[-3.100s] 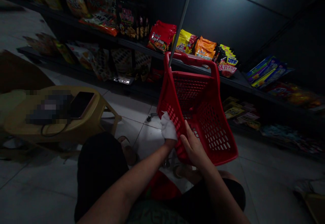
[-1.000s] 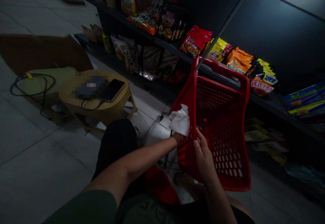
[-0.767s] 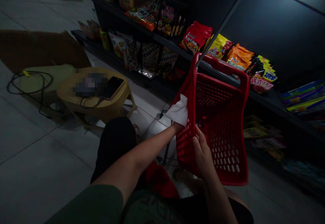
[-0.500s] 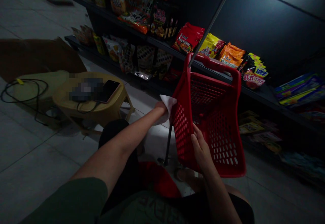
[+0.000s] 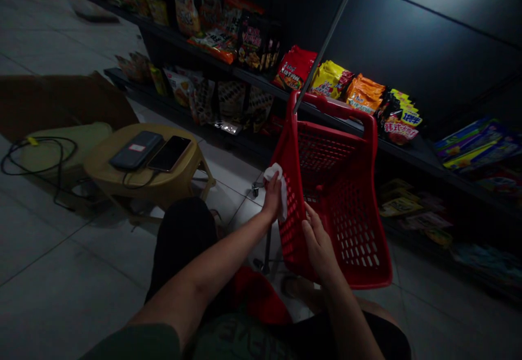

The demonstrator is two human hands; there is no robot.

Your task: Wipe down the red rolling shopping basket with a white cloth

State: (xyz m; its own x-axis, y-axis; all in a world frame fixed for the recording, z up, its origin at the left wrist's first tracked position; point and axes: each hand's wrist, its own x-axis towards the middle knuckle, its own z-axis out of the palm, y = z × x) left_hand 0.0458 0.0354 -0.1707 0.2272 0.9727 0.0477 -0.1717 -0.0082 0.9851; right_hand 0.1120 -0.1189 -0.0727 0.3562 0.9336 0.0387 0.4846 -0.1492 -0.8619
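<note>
A red plastic shopping cart basket (image 5: 372,186) with slotted walls stands tilted in front of me. My left hand (image 5: 273,199) is closed on a white cloth (image 5: 272,172) and presses it against the outer left wall of the basket. My right hand (image 5: 320,243) grips the rim on the near left side, its thumb outside and its fingers partly hidden by the basket. Beneath the basket a metal leg and a caster (image 5: 255,188) show. A thin metal pole (image 5: 326,44) rises from the basket's top left corner.
Behind the cart runs a dark shelf (image 5: 261,84) with noodle packets (image 5: 365,93) and snack bags. On the left, a yellow stool (image 5: 98,167) carries a phone (image 5: 170,153) and a dark power bank (image 5: 136,149). A black cable (image 5: 61,153) lies over another stool.
My left hand has slid the cloth along the basket's outer left wall, and its fingers now show. My right hand stays on the rim. The view has shifted slightly.
</note>
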